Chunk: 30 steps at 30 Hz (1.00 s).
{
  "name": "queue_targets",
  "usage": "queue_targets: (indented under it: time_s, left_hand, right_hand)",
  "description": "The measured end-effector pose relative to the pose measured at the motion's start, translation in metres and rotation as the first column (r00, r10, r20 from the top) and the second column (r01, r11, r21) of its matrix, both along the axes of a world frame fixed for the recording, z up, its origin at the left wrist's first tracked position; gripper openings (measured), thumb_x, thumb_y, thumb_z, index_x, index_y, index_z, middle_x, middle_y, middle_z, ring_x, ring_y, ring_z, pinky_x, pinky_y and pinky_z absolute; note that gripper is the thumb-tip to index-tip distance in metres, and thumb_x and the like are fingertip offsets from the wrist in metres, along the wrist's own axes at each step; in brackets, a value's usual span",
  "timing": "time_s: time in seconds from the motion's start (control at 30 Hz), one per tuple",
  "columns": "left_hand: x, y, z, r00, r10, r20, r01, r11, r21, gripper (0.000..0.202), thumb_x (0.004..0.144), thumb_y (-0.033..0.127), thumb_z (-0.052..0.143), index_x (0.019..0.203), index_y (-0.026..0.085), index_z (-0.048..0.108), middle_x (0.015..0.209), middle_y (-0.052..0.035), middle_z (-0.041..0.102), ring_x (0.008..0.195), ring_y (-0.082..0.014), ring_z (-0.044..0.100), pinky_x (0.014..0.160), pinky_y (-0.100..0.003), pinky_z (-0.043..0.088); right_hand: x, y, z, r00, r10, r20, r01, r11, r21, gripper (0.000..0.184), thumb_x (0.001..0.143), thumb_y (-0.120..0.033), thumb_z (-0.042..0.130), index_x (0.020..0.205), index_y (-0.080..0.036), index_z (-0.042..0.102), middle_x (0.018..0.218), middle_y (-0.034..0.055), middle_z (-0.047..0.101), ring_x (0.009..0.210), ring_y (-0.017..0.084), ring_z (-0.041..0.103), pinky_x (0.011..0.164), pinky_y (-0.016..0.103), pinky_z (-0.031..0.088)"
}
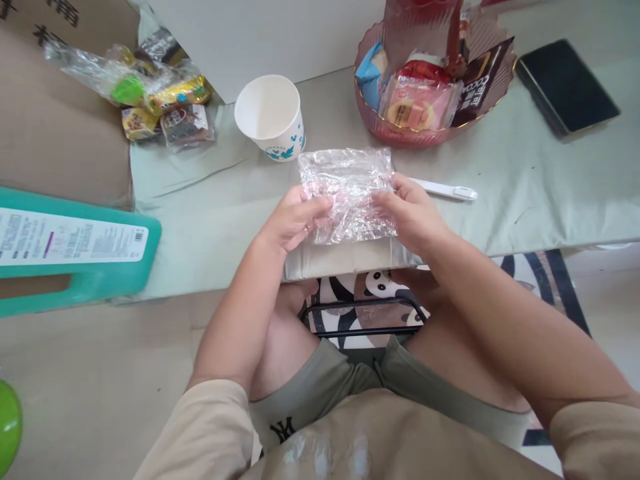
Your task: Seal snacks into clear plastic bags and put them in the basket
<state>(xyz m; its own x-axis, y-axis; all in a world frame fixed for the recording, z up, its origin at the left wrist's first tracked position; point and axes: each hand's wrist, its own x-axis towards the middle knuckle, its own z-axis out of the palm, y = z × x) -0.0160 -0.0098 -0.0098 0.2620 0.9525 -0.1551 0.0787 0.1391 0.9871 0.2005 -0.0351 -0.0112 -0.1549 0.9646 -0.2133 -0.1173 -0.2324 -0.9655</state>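
Note:
A crinkled clear plastic bag is stretched between my two hands above the front edge of the cloth-covered surface. My left hand pinches its left side, the thumb lying on top. On the right side, my right hand grips it the same way. Whether anything lies inside the bag I cannot tell. Just behind my right hand, a white stick-like tool rests on the cloth, partly hidden by the hand. A white paper cup with blue leaf prints stands upright beyond my left hand.
A pink ribbed bowl holds packaged snacks at the back, with a black phone to its right. Several wrapped snacks lie back left by a cardboard box. A teal jug lies at the left edge.

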Motion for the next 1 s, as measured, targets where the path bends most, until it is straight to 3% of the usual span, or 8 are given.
queue_targets:
  time_s: [0.1,0.37,0.47,0.67,0.73,0.83,0.93,1.0]
  left_hand:
    - [0.002,-0.004,0.01,1.0,-0.009,0.006,0.01,0.984,-0.179,0.022,0.079,0.032,0.077,0.094,0.019,0.07,0.066,0.0017,0.061,0.055,-0.0124,0.062,0.055,-0.027,0.053]
    - [-0.014,-0.003,0.019,0.997,-0.078,-0.008,0.076,0.986,-0.148,0.032,0.079,0.033,0.076,0.108,0.024,0.068,0.051,0.0081,0.053,0.039,-0.0095,0.053,0.037,-0.019,0.04]
    - [-0.017,-0.001,0.02,0.997,-0.03,0.067,0.038,0.992,-0.124,0.02,0.076,0.038,0.075,0.086,0.024,0.066,0.051,0.0065,0.054,0.039,-0.0101,0.056,0.038,-0.019,0.044]
    - [-0.015,0.004,0.019,0.988,-0.075,0.134,0.088,0.992,-0.091,0.037,0.082,0.053,0.064,0.066,0.02,0.063,0.062,-0.0032,0.061,0.051,-0.0126,0.059,0.043,-0.024,0.047]
    - [-0.012,0.004,0.017,0.996,-0.036,0.087,0.04,0.998,-0.05,0.026,0.077,0.043,0.072,0.068,0.019,0.063,0.065,-0.0015,0.061,0.052,-0.01,0.056,0.045,-0.022,0.045]
    - [-0.01,0.004,0.012,0.999,0.016,0.042,-0.017,1.0,0.02,0.021,0.063,0.02,0.078,0.077,0.02,0.063,0.077,0.0017,0.063,0.055,-0.0066,0.054,0.052,-0.021,0.048]
    - [-0.011,0.008,0.001,0.998,0.066,0.02,-0.067,0.995,0.072,0.028,0.065,0.016,0.074,0.089,0.022,0.062,0.09,0.0005,0.065,0.062,-0.0079,0.059,0.059,-0.023,0.052]
    - [-0.014,0.012,-0.009,0.994,0.113,-0.013,-0.11,0.983,0.146,0.032,0.07,0.018,0.073,0.099,0.024,0.061,0.095,-0.0005,0.065,0.07,-0.0101,0.064,0.066,-0.025,0.055]
  right_hand:
    - [0.002,0.0,0.002,0.99,0.071,0.126,-0.078,0.996,0.053,0.02,0.081,-0.039,0.074,0.082,-0.022,0.063,0.072,-0.0002,0.062,0.063,0.013,0.053,0.059,0.029,0.044]
    - [0.003,-0.001,0.005,0.995,0.076,0.065,-0.08,0.995,0.06,0.033,0.08,-0.05,0.078,0.098,-0.026,0.064,0.056,-0.008,0.051,0.048,0.01,0.046,0.048,0.026,0.038]
    - [0.002,-0.002,0.007,0.996,0.046,-0.072,-0.042,0.998,0.054,0.04,0.076,-0.06,0.078,0.096,-0.029,0.061,0.058,-0.0075,0.054,0.05,0.012,0.051,0.052,0.029,0.046]
    - [0.008,0.002,0.011,0.993,0.033,-0.111,-0.03,0.999,0.023,0.035,0.079,-0.058,0.067,0.081,-0.024,0.064,0.069,0.0011,0.06,0.061,0.016,0.061,0.057,0.033,0.051]
    - [0.01,0.002,0.009,0.999,0.03,-0.027,-0.03,0.999,0.025,0.036,0.086,-0.058,0.06,0.078,-0.022,0.064,0.073,0.0032,0.061,0.065,0.016,0.06,0.059,0.032,0.05]
    - [0.009,0.002,0.0,0.99,0.001,0.141,-0.007,0.999,0.04,0.019,0.078,-0.039,0.073,0.083,-0.023,0.063,0.072,-0.0008,0.059,0.062,0.012,0.053,0.057,0.028,0.045]
    - [0.006,0.003,-0.007,0.993,-0.023,0.113,0.018,0.999,0.05,0.045,0.064,-0.021,0.077,0.104,-0.028,0.057,0.074,-0.0055,0.058,0.062,0.012,0.051,0.057,0.028,0.042]
    - [0.005,0.003,-0.008,0.996,-0.036,0.078,0.031,0.997,0.066,0.041,0.066,-0.022,0.074,0.102,-0.028,0.055,0.075,-0.0048,0.057,0.066,0.013,0.053,0.061,0.029,0.043]
